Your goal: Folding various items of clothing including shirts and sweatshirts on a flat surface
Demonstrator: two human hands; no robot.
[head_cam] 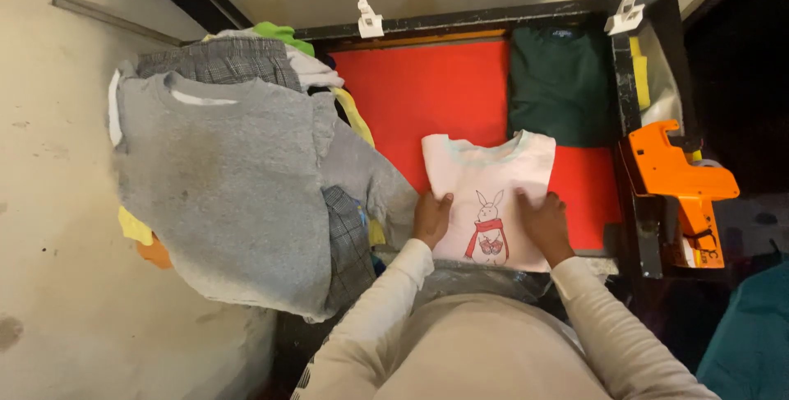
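**Folded shirt pressed flat, with a heap leaning close**

Here, both hands lay open and palm-down on a folded pale pink cotton shirt printed with a rabbit in a red scarf [486,194]. The left hand [431,217] pressed its left edge with fingers spread, and the right hand [544,223] pressed the lower right part; neither gripped the cloth, they only flattened it. The shirt lay on the red board surface of a black-framed table [427,87], at its near edge, just in front of the person's body.

Its long axis ran away from the person: the neckline pointed toward the far side of the table, the hem toward the person, and the rabbit stood upright as the wearer saw it.

The hem seemed to reach or overhang the near edge, so in my judgement a pull toward the body could have dragged the fold off the board and opened it. Uneven pressure from the two palms might also have skewed the sides.

Just left, a tall heap topped by a grey fleece sweatshirt [222,186] hung over the table's side, a sleeve near the left hand; a nudge from the elbow could have tipped it onto the shirt. Farther off lay a folded dark green shirt [560,79], and an orange plastic tagging gun [678,182] sat at the right rim, well apart.
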